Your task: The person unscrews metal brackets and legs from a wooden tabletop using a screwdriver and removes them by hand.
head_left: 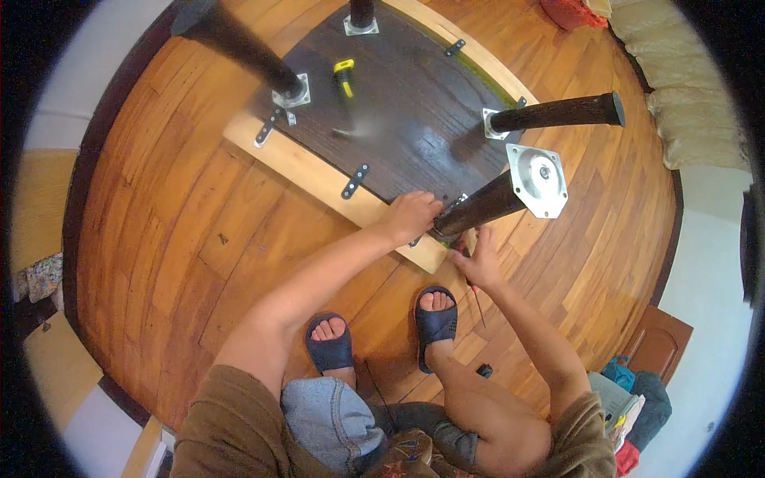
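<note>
An upturned dark tabletop (pixel 398 103) lies on the floor, with pale wooden rails (pixel 299 171) along its sides. At the near corner a loose-looking dark leg (pixel 482 203) stands tilted, its silver mounting plate (pixel 532 182) facing up. My left hand (pixel 414 217) is at the leg's lower end, fingers curled; whatever they grip is hidden. On the leg's other side is my right hand (pixel 480 259), closed around a screwdriver (pixel 480 307) with reddish parts; its thin shaft points down toward the floor. Black joining plates (pixel 355 182) bridge rail and tabletop.
Three more dark legs, including one at the right (pixel 558 114), stick up from the tabletop. A hammer (pixel 344 76) with a yellow-and-black handle lies on it. A small black object (pixel 484 370) is by my right foot. Clothes and a bin (pixel 612 398) stand at the lower right.
</note>
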`<act>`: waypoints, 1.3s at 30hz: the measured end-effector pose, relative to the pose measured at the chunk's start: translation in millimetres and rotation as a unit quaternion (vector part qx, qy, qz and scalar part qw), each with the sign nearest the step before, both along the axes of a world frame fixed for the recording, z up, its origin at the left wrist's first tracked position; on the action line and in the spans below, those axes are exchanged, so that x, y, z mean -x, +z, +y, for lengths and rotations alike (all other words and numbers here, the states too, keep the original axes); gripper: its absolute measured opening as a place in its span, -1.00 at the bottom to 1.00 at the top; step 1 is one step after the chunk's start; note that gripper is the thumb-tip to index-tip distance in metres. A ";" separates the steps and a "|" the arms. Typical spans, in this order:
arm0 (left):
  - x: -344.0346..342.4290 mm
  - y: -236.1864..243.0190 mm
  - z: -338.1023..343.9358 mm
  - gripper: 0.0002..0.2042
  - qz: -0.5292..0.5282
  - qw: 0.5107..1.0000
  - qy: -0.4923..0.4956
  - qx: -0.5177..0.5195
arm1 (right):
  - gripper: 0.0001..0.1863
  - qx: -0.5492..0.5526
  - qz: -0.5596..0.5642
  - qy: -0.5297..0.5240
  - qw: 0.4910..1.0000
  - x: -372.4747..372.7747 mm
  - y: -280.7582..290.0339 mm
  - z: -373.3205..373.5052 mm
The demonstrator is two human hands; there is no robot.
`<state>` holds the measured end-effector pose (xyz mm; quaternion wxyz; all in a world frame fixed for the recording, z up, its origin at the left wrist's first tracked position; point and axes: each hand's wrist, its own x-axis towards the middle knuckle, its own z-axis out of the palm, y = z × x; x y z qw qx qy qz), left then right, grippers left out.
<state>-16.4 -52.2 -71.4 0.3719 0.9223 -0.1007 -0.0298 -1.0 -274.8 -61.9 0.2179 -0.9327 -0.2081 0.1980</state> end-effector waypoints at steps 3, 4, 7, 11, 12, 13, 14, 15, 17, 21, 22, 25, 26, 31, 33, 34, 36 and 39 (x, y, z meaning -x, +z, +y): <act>4.2 0.3 12.6 -0.85 -0.038 0.999 0.009 0.033 | -0.22 -0.265 0.035 -0.049 0.962 -19.2 54.1 49.7; 5.8 2.6 16.9 -0.85 -0.058 0.997 0.009 0.048 | -0.24 -0.305 0.026 -0.083 0.948 -22.7 72.2 62.4; 14.5 5.6 33.1 -0.85 -0.104 0.993 0.014 0.054 | -0.37 -0.326 0.096 -0.139 0.930 -38.6 106.8 83.0; 34.9 6.1 48.9 -0.86 -0.131 0.990 0.037 0.028 | -0.57 -0.396 0.149 -0.172 0.890 -55.2 118.8 80.3; 37.9 9.6 49.9 -0.86 -0.129 0.991 0.041 0.025 | -0.55 -0.409 0.151 -0.148 0.888 -60.7 116.8 71.4; 41.5 12.9 49.2 -0.86 -0.129 0.990 0.047 0.026 | -0.54 -0.421 0.154 -0.126 0.885 -64.0 117.1 64.4; 43.6 16.3 47.6 -0.85 -0.130 0.990 0.053 0.027 | -0.53 -0.445 0.207 -0.149 0.859 -65.2 120.5 58.7; 44.3 14.3 45.2 -0.85 -0.129 0.990 0.054 0.027 | -0.54 -0.464 0.239 -0.154 0.839 -67.0 120.7 56.6; 41.4 11.2 36.0 -0.85 -0.149 0.988 0.027 0.027 | -0.55 -0.474 0.200 -0.221 0.829 -59.4 118.6 60.6; 21.1 -5.2 20.6 -0.90 -0.225 0.970 -0.083 -0.025 | -0.60 -0.447 0.065 -0.341 0.824 -38.6 117.9 97.1; 21.6 -8.8 18.1 -0.89 -0.188 0.977 -0.095 -0.022 | -0.58 -0.439 0.075 -0.299 0.844 -39.6 118.6 96.0; 11.8 -20.5 14.9 -0.89 -0.179 0.977 -0.117 -0.017 | -0.56 -0.438 0.158 -0.189 0.865 -58.7 121.7 74.6; 10.1 -22.4 14.0 -0.89 -0.181 0.976 -0.116 -0.016 | -0.56 -0.444 0.232 -0.120 0.857 -68.1 120.0 63.4; 6.7 -11.9 12.3 -0.87 -0.200 0.972 -0.122 -0.013 | -0.57 -0.487 0.168 -0.246 0.821 -56.9 123.8 66.5; 13.8 -12.7 18.5 -0.88 -0.198 0.969 -0.139 -0.044 | -0.58 -0.464 0.116 -0.332 0.813 -49.2 126.0 74.2; 14.3 -13.6 20.0 -0.88 -0.200 0.965 -0.152 -0.073 | -0.57 -0.468 0.125 -0.307 0.819 -48.8 122.2 71.4; 12.0 -15.7 18.5 -0.90 -0.225 0.959 -0.153 -0.080 | -0.54 -0.473 0.210 -0.229 0.825 -58.6 122.5 55.4; 6.7 -13.6 17.4 -0.93 -0.263 0.942 -0.183 -0.103 | -0.57 -0.492 0.265 -0.124 0.820 -69.7 125.4 37.5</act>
